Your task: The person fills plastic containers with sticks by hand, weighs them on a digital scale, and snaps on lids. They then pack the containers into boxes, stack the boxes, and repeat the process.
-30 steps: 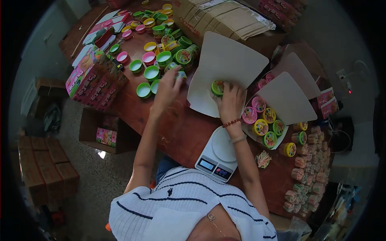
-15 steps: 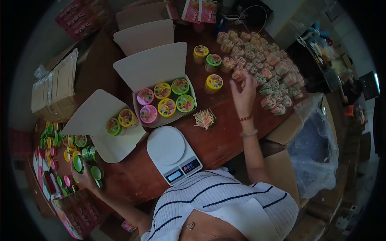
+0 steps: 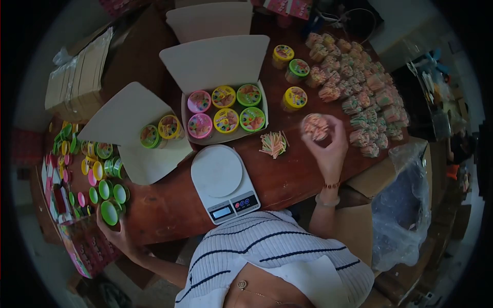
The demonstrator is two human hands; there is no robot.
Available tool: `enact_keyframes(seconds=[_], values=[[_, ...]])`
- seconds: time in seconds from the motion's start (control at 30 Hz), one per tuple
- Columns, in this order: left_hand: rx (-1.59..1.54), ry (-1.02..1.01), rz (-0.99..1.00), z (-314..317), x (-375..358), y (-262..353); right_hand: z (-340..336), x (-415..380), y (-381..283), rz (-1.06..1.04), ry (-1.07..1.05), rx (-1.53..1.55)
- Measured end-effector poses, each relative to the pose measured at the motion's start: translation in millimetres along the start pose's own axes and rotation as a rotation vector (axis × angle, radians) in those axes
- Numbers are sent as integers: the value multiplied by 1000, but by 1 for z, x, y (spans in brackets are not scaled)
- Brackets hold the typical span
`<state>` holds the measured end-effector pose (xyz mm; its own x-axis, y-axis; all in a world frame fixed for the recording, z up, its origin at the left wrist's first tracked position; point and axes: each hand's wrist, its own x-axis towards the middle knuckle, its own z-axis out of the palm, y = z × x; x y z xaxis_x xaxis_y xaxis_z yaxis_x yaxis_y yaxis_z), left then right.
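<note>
My right hand (image 3: pixel 334 147) is closed around a bundle of pastel sticks (image 3: pixel 315 127), its top facing up, held above the table's right half. To its left, a smaller pile of loose sticks (image 3: pixel 273 144) lies on the table. Over at the left edge, my left hand (image 3: pixel 116 234) grips a green plastic cup (image 3: pixel 109 212), whose mouth faces me. More green cups (image 3: pixel 120 193) lie just beyond it. Between my arms sits a white kitchen scale (image 3: pixel 218 172) with nothing on its plate; its display digits are unreadable.
An open box (image 3: pixel 226 137) holds several lidded jars; another open carton (image 3: pixel 149 172) has two. Three jars (image 3: pixel 295 98) stand right of the boxes. Many stick bundles (image 3: pixel 377 97) cover the table's right side. A plastic-lined carton (image 3: pixel 400 200) stands beside the table's right edge.
My right hand has drawn a stick bundle away from the group towards me. My left hand has brought the green cup nearer the table's front edge. The camera view has shifted.
</note>
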<state>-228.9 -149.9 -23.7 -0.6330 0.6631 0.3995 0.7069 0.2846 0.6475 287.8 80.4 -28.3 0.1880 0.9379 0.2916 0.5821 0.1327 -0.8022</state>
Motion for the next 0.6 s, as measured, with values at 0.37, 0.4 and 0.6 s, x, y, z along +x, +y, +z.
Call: enact_keyframes(seconds=[0.37,0.4,0.6], values=[[89,-568,-87,24,-43,30,123,-84,-73,-316,-741,258],[76,-524,-47,19,-42,38,119,-80,-76,-313,-760,238],[-3,-438,50,17,-29,78,97,-62,-55,-135,-624,327]])
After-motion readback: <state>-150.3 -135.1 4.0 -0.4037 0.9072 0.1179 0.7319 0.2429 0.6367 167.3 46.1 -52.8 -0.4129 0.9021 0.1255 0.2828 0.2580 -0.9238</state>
